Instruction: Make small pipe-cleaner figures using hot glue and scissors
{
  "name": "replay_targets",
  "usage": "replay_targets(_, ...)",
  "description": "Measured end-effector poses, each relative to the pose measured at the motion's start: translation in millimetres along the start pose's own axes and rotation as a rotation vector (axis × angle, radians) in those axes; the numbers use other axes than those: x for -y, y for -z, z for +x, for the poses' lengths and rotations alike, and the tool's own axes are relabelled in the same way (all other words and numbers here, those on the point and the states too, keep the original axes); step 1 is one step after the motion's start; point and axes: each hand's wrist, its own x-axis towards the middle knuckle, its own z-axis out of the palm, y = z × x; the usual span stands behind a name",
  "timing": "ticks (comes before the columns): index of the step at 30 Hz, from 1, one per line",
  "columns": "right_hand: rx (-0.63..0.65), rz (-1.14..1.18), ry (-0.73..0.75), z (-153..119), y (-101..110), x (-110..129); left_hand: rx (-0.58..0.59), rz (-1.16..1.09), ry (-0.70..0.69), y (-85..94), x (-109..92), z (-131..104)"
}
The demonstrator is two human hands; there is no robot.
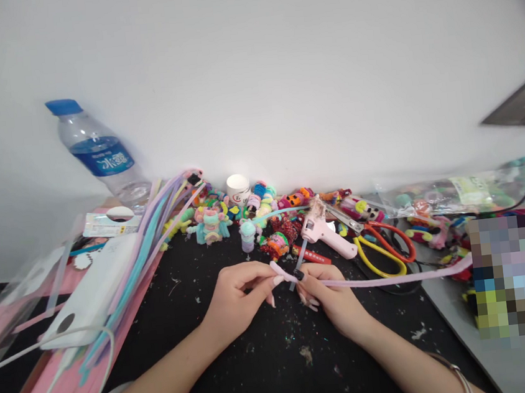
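Note:
A pale pink pipe cleaner (393, 279) runs between my hands, its long end stretching away to the right. My left hand (247, 290) pinches it close to its short, bent end. My right hand (326, 293) grips the same pipe cleaner between thumb and forefinger, a dark thumbnail showing. Just beyond the right hand lies a pink hot glue gun (325, 230), with a translucent glue stick (303, 253) reaching down from it behind my fingers. Scissors with yellow and red handles (381, 256) rest beside the glue gun.
Small fuzzy figures (209, 224) line the back of the black table (281, 376), around a white paper cup (238, 189). On the left are bundled pastel pipe cleaners (143, 246), a white power bank-like slab (89, 293), a cable and a water bottle (98, 154). A clear bag (454, 192) lies right.

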Motion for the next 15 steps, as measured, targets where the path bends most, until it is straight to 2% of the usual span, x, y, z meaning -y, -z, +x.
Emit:
replay_targets(6,-0.008,0.056,0.036,1,2,-3,0.039,-0.218,0.158,0.7,-1,3)
replay_targets(11,0.002,0.198,0.057,0,2,-3,0.154,-0.383,0.24,3.1,7,6)
replay_targets(15,-0.005,0.298,0.021,1,0,1,0.224,-0.395,0.262,4.7,10,5)
